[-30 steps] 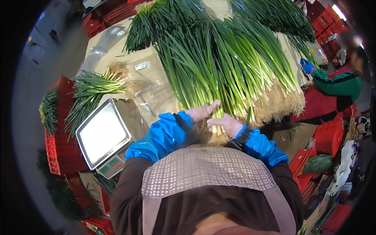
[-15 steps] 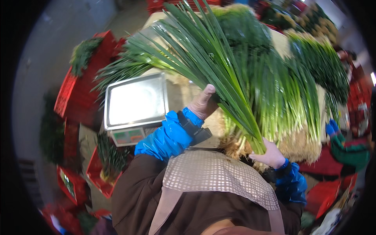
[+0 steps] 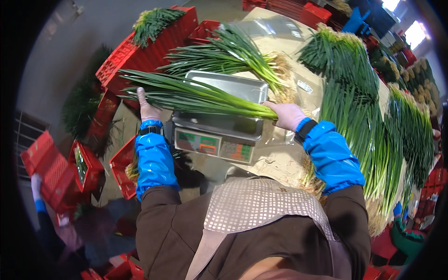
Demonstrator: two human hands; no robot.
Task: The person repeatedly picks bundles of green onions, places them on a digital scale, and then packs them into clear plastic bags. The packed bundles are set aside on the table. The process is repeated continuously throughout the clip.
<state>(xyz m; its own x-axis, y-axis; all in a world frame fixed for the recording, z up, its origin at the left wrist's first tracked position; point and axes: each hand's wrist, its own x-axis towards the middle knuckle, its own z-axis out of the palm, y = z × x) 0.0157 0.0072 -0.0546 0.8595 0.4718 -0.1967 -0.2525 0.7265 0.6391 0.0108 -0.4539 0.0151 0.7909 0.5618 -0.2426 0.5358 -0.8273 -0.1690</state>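
A bunch of long green onions (image 3: 210, 99) stretches level between my two gloved hands, over the metal pan of a digital scale (image 3: 252, 127). At its pale stem end, my right hand (image 3: 288, 115) is closed round the stalks. My left hand (image 3: 148, 107) is under the dark leafy end with its thumb raised beside the leaves; most of its fingers are hidden. Whether the bunch touches the pan, I cannot tell. Another bunch of green onions (image 3: 252, 60) lies behind the scale, roots toward the right.
Rows of green onions (image 3: 357, 130) cover the right of the table (image 3: 275, 163). Clear plastic sheeting (image 3: 275, 27) lies at the far side. Red crates (image 3: 140, 51) stand at the left. A co-worker's gloved hand (image 3: 36, 182) is by a tilted red crate (image 3: 49, 158); another person's green sleeve (image 3: 405, 240) shows at right.
The bunch has moved left from in front of the onion rows to over the scale, turning from upright to level. Both hands have moved left with it, and my view has turned left.
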